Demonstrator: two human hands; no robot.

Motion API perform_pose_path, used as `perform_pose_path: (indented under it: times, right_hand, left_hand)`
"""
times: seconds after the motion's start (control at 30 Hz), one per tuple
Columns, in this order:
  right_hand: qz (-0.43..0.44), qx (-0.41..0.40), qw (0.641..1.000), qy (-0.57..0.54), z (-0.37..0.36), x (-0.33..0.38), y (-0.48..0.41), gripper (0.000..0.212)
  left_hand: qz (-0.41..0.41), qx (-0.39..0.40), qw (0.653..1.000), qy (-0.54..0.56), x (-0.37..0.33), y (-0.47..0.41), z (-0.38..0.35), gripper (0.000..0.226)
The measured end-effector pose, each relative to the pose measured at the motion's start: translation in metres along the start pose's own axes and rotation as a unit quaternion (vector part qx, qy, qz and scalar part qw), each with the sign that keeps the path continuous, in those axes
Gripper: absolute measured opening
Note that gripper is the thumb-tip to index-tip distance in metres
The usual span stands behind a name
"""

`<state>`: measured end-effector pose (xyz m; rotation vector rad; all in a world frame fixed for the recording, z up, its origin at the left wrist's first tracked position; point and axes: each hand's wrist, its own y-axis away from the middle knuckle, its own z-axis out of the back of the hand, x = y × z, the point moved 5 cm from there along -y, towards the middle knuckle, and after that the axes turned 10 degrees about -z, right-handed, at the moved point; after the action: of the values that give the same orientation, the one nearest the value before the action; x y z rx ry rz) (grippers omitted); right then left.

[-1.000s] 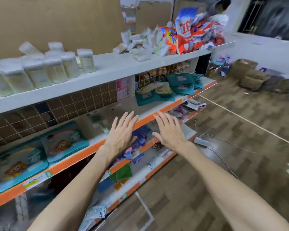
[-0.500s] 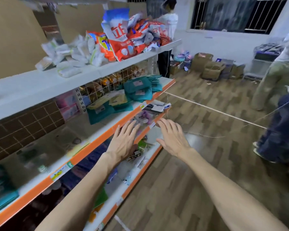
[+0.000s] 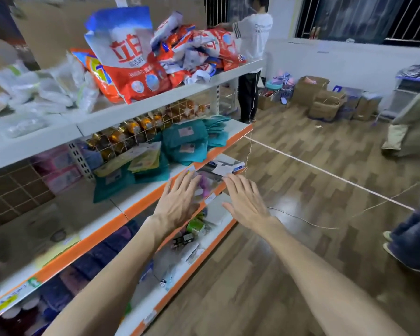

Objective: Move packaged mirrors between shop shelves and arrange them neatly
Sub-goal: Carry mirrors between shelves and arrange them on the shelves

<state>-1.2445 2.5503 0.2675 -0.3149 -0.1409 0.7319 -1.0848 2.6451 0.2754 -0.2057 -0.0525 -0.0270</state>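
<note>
Two hands, left hand [image 3: 177,202] and right hand [image 3: 246,202], both flat-fingered and holding nothing, over the orange shelf edge [image 3: 136,208]. Packaged mirrors [image 3: 210,174] (identity presumed; blurred) lie flat just beyond the fingertips. Likely stiff, breakable and slick-wrapped: grip opposite edges, lift level.

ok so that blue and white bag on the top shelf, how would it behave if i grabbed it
Probably floppy: the blue and white bag is creased and crumpled at the top. It stands propped among the red bags, so pulling it may shift that loose heap. Its glossy film looks slippery.
</note>
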Motion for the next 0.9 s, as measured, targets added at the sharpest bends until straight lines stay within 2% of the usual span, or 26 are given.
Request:
perform_pose_path:
  times: [0.27,0.6,0.77,0.9]
  right_hand:
    - [0.021,0.004,1.0,0.008,-0.042,-0.063,-0.076,0.074]
    - [0.029,-0.005,0.998,0.047,-0.068,-0.167,-0.26,0.072]
    - [0.083,-0.01,0.996,0.04,-0.086,-0.168,-0.328,0.071]
    - [0.123,0.017,0.992,0.026,-0.114,-0.147,-0.372,0.076]
  left_hand:
    - [0.021,0.011,1.0,-0.003,0.006,-0.114,-0.039,0.075]
    - [0.032,-0.027,0.999,-0.008,0.053,-0.313,-0.064,0.075]
    - [0.078,-0.016,0.997,0.004,0.094,-0.337,-0.071,0.075]
    - [0.152,0.016,0.988,0.011,0.132,-0.332,-0.083,0.077]
